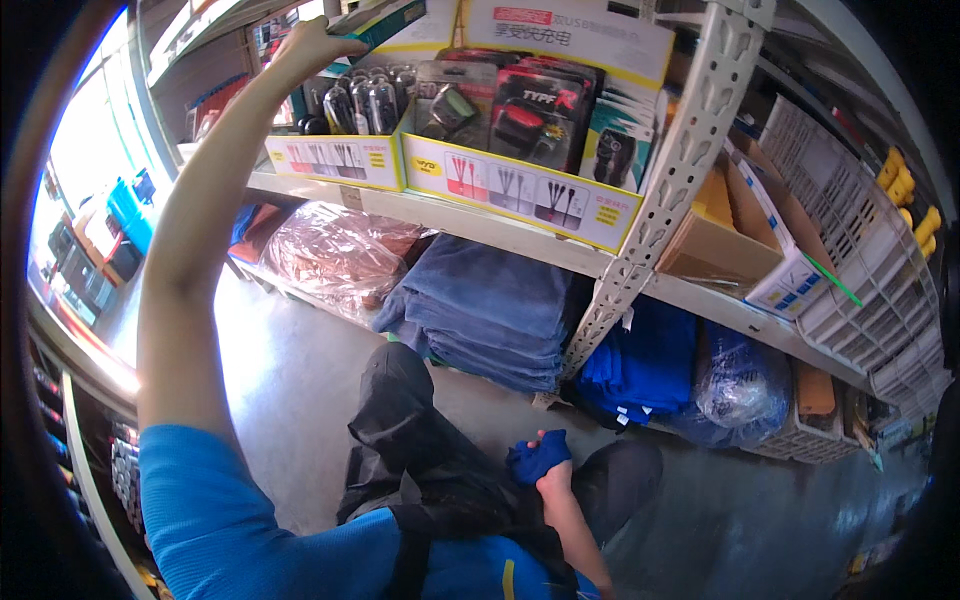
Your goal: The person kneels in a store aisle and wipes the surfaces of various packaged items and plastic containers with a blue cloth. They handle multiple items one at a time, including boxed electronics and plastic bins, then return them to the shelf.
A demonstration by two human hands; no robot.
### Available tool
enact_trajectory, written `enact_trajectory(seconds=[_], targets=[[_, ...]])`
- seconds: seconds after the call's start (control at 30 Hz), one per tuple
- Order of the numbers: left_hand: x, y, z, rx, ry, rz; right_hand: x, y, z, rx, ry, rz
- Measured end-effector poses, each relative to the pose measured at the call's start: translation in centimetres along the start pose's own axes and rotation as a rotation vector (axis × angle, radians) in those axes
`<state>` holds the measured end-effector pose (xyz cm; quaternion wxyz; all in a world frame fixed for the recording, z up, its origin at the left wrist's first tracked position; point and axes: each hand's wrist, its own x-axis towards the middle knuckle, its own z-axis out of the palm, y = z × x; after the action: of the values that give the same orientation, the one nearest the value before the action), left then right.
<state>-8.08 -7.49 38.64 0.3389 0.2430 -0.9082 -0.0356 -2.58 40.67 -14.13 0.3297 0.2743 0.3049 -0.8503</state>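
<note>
My left hand [321, 45] is raised over the shelf at the top left, gripping the near end of a flat teal box [390, 22]. Beneath that box stands a cardboard display tray [379, 171] holding several clear packs of cables [367, 103]. A second display tray [517, 199] adjoins it on the right, filled with blister packs [536, 112], some with black and red cards. Low over my lap, my right hand [553, 478] clasps a bunched blue cloth [541, 454]; most of its fingers are hidden by the fabric.
A perforated metal upright [679, 161] divides the shelving. On the bottom level lie a plastic-wrapped bundle [334, 251], folded grey-blue cloths [487, 300] and bright blue cloths [645, 367]. Right of the upright are an open cardboard box [720, 240] and a white plastic basket [862, 292].
</note>
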Motion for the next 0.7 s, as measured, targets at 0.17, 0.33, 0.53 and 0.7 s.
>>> enact_trajectory(seconds=[0.17,0.33,0.53,0.7], targets=[[-5.9,7.8,-1.2,-0.036,0.243,0.593,-0.2,0.1,0.7,-0.004,-0.006,0.042],[-8.5,17.3,-0.3,0.253,0.207,0.842,-0.5,0.0,0.7,-0.008,-0.017,0.014],[-7.6,23.1,3.8,0.5,0.445,1.358,-1.0,-0.4,-0.2,0.047,-0.039,-0.007],[-5.9,24.2,6.6,0.308,0.297,1.485,-1.0,-0.5,-0.6,-0.004,-0.075,-0.004]])
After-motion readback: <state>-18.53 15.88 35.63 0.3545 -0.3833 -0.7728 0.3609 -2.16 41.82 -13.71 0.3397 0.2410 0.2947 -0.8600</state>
